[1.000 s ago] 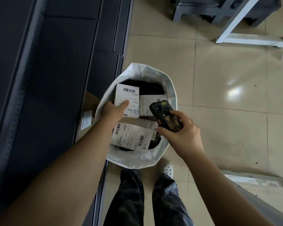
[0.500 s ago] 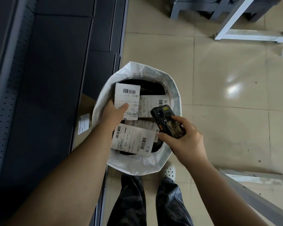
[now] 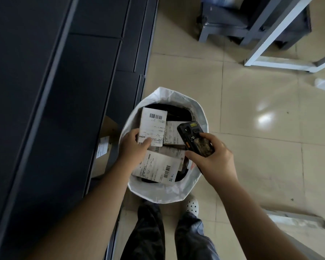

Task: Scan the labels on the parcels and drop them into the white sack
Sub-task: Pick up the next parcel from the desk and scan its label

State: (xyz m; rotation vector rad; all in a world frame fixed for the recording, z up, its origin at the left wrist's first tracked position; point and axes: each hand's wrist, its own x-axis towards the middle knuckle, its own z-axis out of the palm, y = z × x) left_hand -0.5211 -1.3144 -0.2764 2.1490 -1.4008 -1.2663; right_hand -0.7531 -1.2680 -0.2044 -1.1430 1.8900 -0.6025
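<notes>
L hand (image 3: 134, 145): over the sack mouth, fingers (image 3: 145, 142) clenched on the lower edge of a labelled parcel (image 3: 153, 124); thumb on top of the label, other digits underneath.
R hand (image 3: 212, 158): grips a handheld scanner (image 3: 194, 138), fingers wrapped round its lower body, thumb along the near side; scanner head points up-left toward the held parcel.
Held parcel: inside the rim of the white sack (image 3: 201, 117), label up w/ barcode at the far end. Long axis runs away from the person, near-vertical in frame.
Key relation: parcel lies just left of the scanner head, nearly touching; L hand is at its near end, R hand to its right.
Sack contents: several more labelled parcels, e.g. one lower label (image 3: 156, 168) facing up, lying across below the L hand.
Step (est.): scan or drop of held parcel; can't tell if scan is done.
Next (est.): L fingers let go so it falls in w/ the rest.
Outside sack: cardboard box (image 3: 105, 147) on floor to the left, beside dark shelving (image 3: 45, 91).
</notes>
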